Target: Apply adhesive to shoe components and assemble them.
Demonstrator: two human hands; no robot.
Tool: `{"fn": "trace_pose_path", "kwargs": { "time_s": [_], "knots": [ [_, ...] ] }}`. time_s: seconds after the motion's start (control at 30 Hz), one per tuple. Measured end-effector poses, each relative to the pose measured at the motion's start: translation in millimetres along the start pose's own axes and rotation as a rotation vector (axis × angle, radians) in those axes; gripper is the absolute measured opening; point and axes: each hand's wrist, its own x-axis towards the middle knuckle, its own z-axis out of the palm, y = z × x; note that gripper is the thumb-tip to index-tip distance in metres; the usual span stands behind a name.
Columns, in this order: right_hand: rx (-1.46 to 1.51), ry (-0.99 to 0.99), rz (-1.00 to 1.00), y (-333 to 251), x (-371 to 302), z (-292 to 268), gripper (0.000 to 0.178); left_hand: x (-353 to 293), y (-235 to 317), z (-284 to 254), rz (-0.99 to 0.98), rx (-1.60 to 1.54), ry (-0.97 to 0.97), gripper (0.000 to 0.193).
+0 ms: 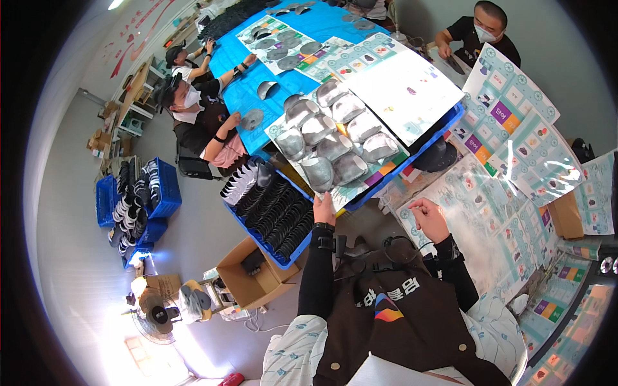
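My left hand (324,209) is closed at the near corner of a printed sheet (388,168), thumb over its edge. On that sheet lie several grey, shiny, curved cap brims (335,147), overlapping in rough rows. The sheet rests at the near end of the worktable, by a blue crate (444,121). My right hand (429,219) hangs to the right, over other printed sheets (470,202). Its fingers are curled in, and what they hold, if anything, is hidden.
A blue crate of dark brims (270,215) stands left of my left arm, with a cardboard box (251,273) below it. A white board (412,90) lies beyond the brims. Co-workers sit at left (193,122) and far right (483,38) around the blue-covered table (290,83).
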Motion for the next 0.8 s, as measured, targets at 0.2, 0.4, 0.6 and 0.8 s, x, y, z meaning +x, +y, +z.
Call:
{"fn": "trace_pose_path", "kwargs": {
  "time_s": [0.2, 0.4, 0.6, 0.8],
  "knots": [
    [0.0, -0.003, -0.001, 4.7, 0.1, -0.8, 0.011, 1.7, -1.8, -1.2, -0.004, -0.01, -0.002, 0.024],
    [-0.003, -0.01, -0.008, 3.8, -0.5, -1.4, 0.011, 5.7, -3.5, -9.0, 0.024, 0.016, 0.015, 0.029],
    [0.032, -0.008, 0.007, 2.9, -5.6, -4.0, 0.011, 10.6, -8.9, -9.8, 0.032, 0.017, -0.021, 0.028],
    [0.011, 0.006, 0.008, 4.8, -7.6, -4.6, 0.01, 5.4, -5.4, -6.0, 0.023, -0.043, -0.027, 0.033]
  ]
}}
